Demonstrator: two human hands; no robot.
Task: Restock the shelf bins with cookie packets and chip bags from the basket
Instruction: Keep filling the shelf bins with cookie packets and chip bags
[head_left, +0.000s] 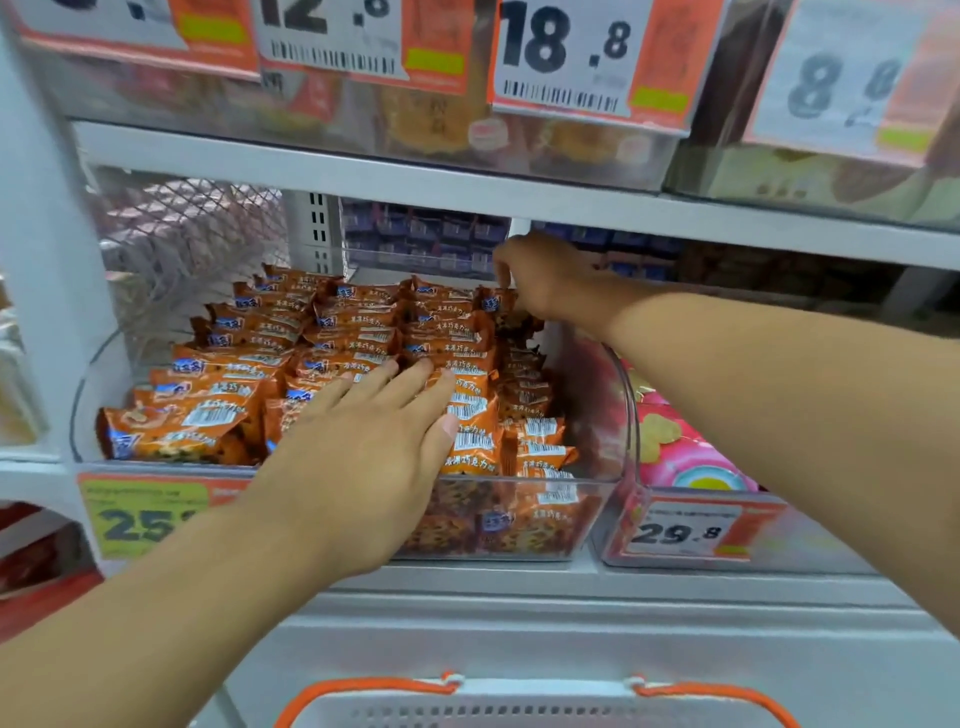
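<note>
The left hand lies flat, fingers straight, pressing on orange cookie packets filling the clear shelf bin. Beyond it, the right hand pinches the top of one packet at the bin's far right corner. Below both hands sits the white basket with orange handles.

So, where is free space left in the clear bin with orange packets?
Very little. The clear bin is packed with orange cookie packets across its width. A narrow gap remains along its right wall, beside the right hand. The left hand presses flat on the front rows.
</note>
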